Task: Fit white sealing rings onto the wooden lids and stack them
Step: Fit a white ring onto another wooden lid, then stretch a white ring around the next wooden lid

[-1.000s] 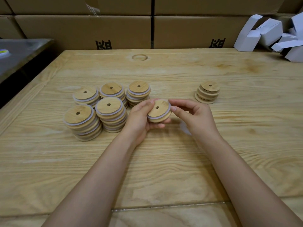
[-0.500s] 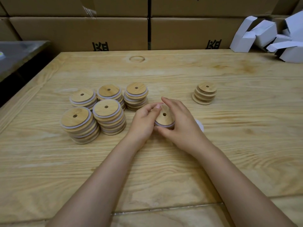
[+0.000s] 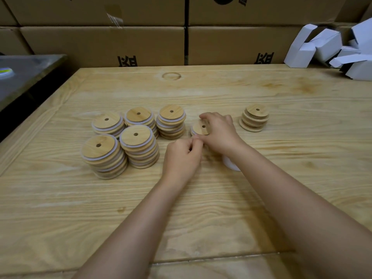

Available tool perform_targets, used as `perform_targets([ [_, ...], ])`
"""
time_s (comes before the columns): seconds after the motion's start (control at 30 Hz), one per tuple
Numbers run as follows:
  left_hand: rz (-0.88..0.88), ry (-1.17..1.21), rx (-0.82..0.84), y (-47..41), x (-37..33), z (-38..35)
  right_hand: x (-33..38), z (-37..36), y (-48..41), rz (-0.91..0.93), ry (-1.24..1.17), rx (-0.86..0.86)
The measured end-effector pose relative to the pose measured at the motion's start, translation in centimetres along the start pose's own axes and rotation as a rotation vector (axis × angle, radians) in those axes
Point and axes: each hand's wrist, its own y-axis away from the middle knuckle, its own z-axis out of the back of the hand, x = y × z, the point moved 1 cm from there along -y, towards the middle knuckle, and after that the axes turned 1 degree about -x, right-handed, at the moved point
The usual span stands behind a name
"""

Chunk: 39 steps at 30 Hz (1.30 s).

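our right hand [image 3: 219,131] curls round a ringed wooden lid [image 3: 199,128] on the table [image 3: 201,198], just right of five ringed stacks [image 3: 138,143]. our left hand [image 3: 182,156], fingers curled, sits at its near edge; we cannot tell whether it pinches anything. a stack of bare lids [image 3: 254,117] stands further right.

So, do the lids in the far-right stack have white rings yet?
No, the far-right stack of wooden lids shows bare wood only, with no white edging.
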Motion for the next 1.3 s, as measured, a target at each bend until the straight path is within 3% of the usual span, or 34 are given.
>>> perform_targets([
  [0.47, 0.012, 0.139, 0.029, -0.4, 0.7, -0.3, 0.2, -1.5, -1.2, 0.054, 0.091, 0.055],
  [0.57, 0.030, 0.160, 0.035, -0.3, 0.7, -0.2, -0.4, -0.1, -0.9, 0.093, 0.188, -0.108],
  [0.7, 0.063, 0.167, 0.044, -0.4, 0.7, -0.2, -3.0, 3.3, -1.3, -0.094, 0.346, -0.328],
  [0.87, 0.071, 0.149, 0.042, -0.5, 0.6, -0.1, -6.5, 5.2, -1.2, -0.350, 0.345, -0.170],
  [1.3, 0.117, 0.227, 0.030, -0.5, 0.5, -0.1, -6.4, 5.1, -0.5, -0.279, 0.231, -0.248],
])
